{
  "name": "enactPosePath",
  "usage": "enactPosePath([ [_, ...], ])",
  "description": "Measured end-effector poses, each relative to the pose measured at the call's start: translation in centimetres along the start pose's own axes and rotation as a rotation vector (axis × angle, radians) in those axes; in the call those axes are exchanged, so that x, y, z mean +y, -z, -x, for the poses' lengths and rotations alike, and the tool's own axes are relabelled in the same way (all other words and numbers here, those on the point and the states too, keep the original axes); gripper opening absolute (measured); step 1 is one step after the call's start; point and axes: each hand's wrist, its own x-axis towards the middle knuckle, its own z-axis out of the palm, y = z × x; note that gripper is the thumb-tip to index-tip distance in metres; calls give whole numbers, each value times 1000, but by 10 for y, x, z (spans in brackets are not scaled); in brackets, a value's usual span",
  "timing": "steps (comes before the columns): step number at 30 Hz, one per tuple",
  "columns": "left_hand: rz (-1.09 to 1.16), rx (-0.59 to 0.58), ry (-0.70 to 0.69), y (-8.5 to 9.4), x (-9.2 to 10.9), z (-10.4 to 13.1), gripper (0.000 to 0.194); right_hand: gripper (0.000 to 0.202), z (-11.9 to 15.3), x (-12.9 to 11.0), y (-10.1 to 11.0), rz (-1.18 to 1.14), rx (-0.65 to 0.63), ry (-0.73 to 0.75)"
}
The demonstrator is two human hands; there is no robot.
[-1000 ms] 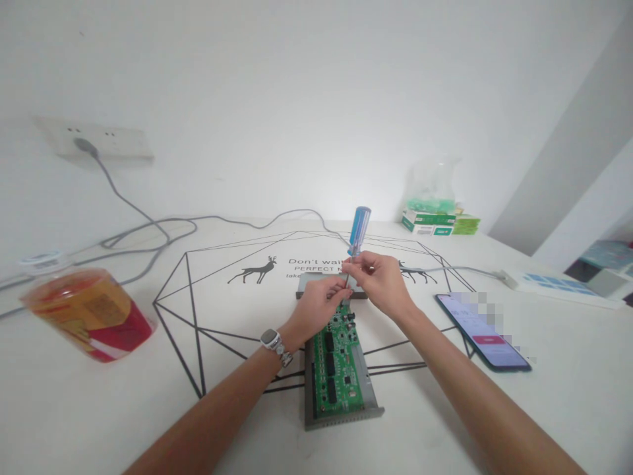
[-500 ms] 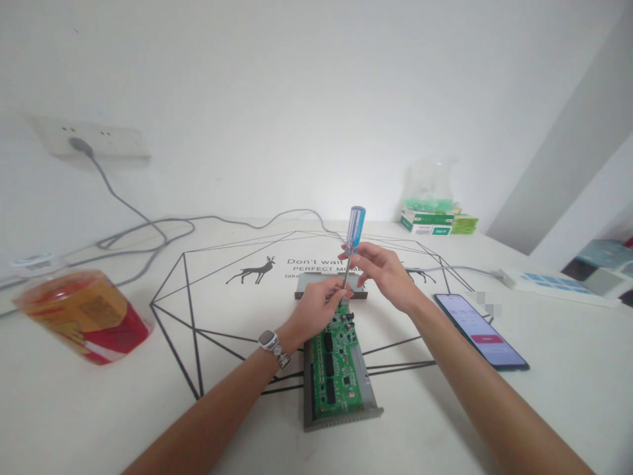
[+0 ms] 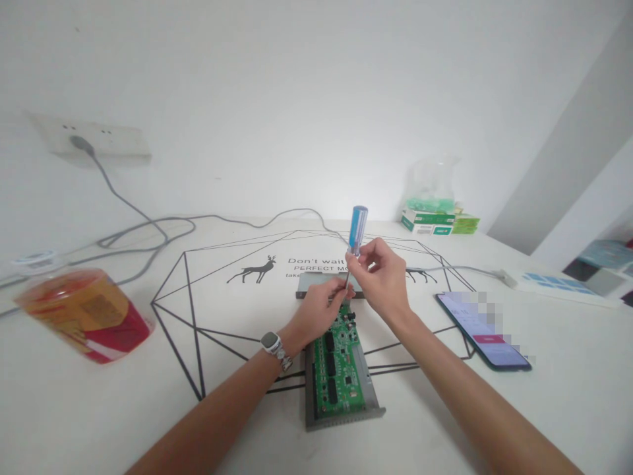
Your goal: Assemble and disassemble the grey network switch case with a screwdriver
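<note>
A screwdriver (image 3: 357, 229) with a clear blue-striped handle stands nearly upright over the far end of a green circuit board (image 3: 346, 369). My right hand (image 3: 383, 274) pinches the lower part of its handle between thumb and fingers. Lower down, my left hand (image 3: 319, 307) has its fingertips closed around the metal shaft near the tip. The tip itself is hidden behind those fingers. The board sits in an open grey metal housing (image 3: 373, 389), which lies lengthwise on the table. Just beyond it is a flat grey metal cover (image 3: 306, 284), partly hidden by my hands.
A red and yellow cup (image 3: 93, 316) stands at the left. To the right lie a phone (image 3: 475, 323) and a white power strip (image 3: 558, 287). Green-white boxes (image 3: 428, 221) sit at the back. A grey cable (image 3: 222, 216) runs along the wall.
My right hand's fingers have shifted round the screwdriver handle, from stretched out to more curled. The handle looks turned, its blue stripe now on the other side. My left hand has barely moved.
</note>
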Motion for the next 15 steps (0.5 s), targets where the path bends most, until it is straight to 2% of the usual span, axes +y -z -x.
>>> enactPosePath([
  [5,-15,-7,5,0,1,0,21,21,1,-2,0,51,13,-18],
  [7,-12,-7,6,1,1,0,21,21,-4,-1,3,-1,-66,-12],
  [12,-19,-15,21,1,2,1,24,32,-15,7,14,-266,-392,-93],
  [15,-7,-20,22,2,2,1,24,34,-18,11,16,-323,-437,-112],
])
